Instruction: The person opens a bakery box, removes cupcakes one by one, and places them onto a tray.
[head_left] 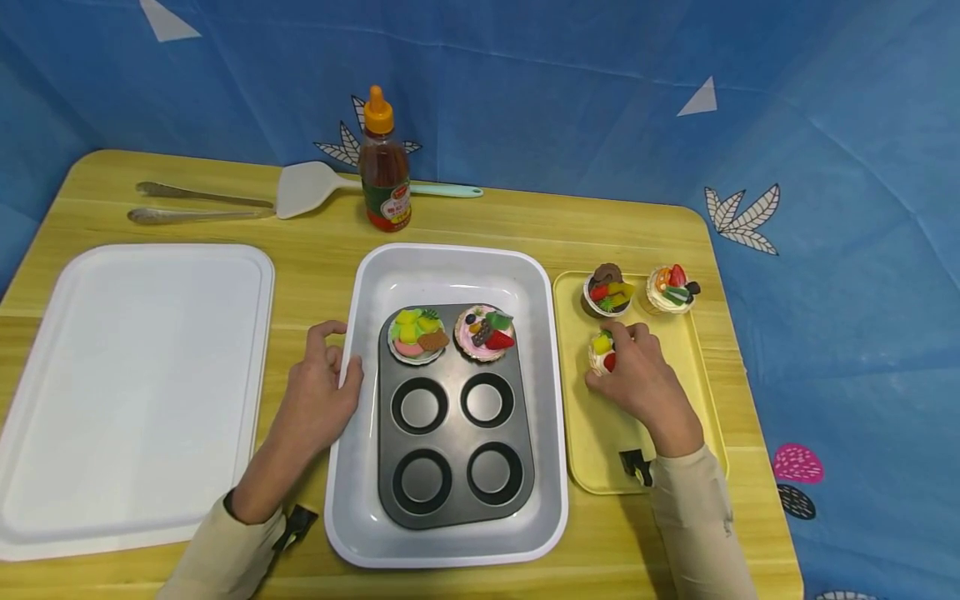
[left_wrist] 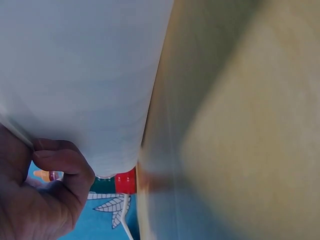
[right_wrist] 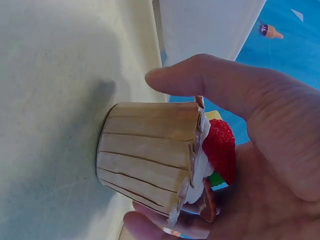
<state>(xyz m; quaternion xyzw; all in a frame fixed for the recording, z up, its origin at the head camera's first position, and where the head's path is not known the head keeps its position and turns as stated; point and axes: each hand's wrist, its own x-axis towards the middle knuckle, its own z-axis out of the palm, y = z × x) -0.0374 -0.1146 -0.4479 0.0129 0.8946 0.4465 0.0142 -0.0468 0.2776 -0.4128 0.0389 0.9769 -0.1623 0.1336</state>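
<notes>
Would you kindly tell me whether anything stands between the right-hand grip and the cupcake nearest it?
Nothing visible does: the right-hand grip is around the nearest cupcake; the chocolate-topped cupcake stands farther back, outside it.

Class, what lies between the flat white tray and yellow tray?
The head view shows tabletop, the left hand, and the deep tray holding a muffin pan and two cupcakes.

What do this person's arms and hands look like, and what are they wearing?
The left sleeve and right sleeve are long and beige. Near each cuff is a small black piece with a yellowish patch; I can't tell what it is. The left hand and right hand wear no gloves.
</notes>
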